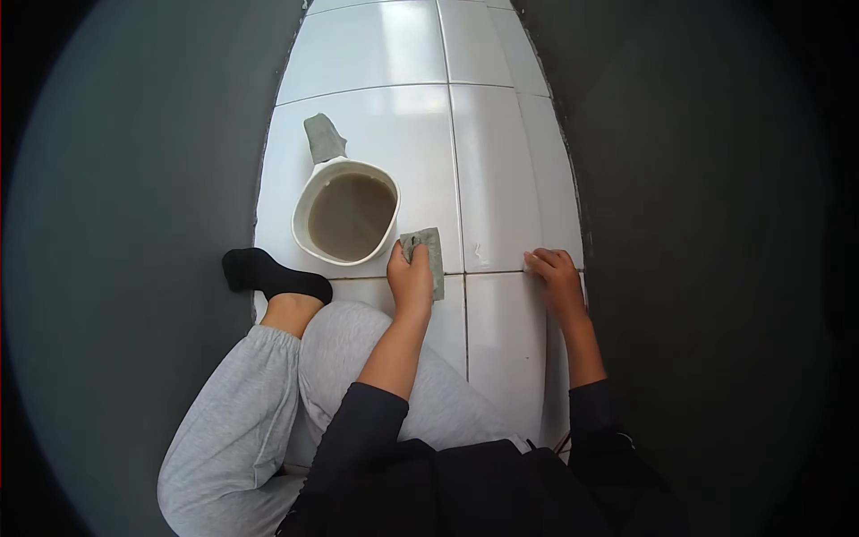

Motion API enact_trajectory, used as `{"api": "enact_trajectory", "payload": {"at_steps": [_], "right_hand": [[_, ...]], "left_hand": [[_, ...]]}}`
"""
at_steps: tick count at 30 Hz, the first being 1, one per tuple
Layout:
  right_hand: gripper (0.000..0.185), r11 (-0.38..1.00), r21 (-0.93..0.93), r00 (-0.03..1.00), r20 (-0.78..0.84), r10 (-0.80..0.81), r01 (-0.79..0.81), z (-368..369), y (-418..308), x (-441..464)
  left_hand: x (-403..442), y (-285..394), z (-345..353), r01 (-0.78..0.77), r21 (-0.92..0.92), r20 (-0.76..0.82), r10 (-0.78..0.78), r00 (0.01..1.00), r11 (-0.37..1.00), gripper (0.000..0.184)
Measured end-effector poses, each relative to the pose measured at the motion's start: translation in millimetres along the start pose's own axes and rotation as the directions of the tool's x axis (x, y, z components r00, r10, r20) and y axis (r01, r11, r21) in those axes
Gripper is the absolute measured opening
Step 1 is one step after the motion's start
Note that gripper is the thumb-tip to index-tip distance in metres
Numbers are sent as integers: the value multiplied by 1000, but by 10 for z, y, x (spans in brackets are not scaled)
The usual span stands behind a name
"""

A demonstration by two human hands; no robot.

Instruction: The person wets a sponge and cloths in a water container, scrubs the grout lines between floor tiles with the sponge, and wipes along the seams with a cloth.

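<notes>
My left hand is closed on a grey-green cloth, just right of a white container. Brownish liquid fills much of the container. Farther right, my right hand rests at the tile edge with its fingers curled together; something small and whitish shows at the fingertips, too small to name. A faint whitish mark lies on the tile between the hands.
Another grey-green cloth lies against the container's far side. White tiles with dark joints run away between dark grey surfaces on both sides. My bent leg in grey trousers and my foot in a black sock are at the left.
</notes>
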State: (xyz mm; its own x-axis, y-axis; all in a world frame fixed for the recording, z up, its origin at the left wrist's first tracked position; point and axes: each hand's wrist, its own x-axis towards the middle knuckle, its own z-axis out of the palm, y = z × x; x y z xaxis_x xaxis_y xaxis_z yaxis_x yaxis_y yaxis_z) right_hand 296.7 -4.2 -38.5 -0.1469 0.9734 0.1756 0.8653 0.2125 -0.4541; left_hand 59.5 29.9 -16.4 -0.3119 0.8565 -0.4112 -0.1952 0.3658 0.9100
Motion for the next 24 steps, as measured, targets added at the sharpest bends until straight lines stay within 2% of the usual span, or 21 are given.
{"api": "enact_trajectory", "payload": {"at_steps": [1, 2, 7, 10, 12, 17, 21, 24], "right_hand": [[35, 1000, 12, 1000, 2, 4, -4, 17, -95, 14], [33, 997, 33, 997, -29, -69, 70, 147, -191, 26], [30, 972, 93, 971, 78, -225, 217, 495, -877, 280], [29, 975, 116, 978, 61, -200, 192, 386, -642, 269], [31, 988, 65, 986, 73, -148, 143, 207, -322, 174], [31, 998, -43, 998, 48, -41, 43, 36, -178, 45], [31, 979, 131, 983, 71, -166, 156, 439, -770, 181], [31, 971, 138, 974, 90, -206, 193, 418, -761, 222]], "left_hand": [[-15, 2, 42, -38, 16, 11, 38, 999, 999, 15], [-30, -1, 71, -78, 35, 22, 77, 997, 996, 15], [-3, 0, -37, -78, 54, -1, 78, 997, 996, 17], [22, 36, -109, -84, 58, -57, 88, 995, 995, 18], [52, 11, -97, -91, 45, -80, 94, 992, 995, 19], [-9, 16, 66, -23, 23, -5, 23, 1000, 999, 19], [-20, 7, 20, -66, 35, 9, 66, 998, 997, 18], [5, 42, -116, -94, 76, -17, 95, 995, 993, 17]]}}
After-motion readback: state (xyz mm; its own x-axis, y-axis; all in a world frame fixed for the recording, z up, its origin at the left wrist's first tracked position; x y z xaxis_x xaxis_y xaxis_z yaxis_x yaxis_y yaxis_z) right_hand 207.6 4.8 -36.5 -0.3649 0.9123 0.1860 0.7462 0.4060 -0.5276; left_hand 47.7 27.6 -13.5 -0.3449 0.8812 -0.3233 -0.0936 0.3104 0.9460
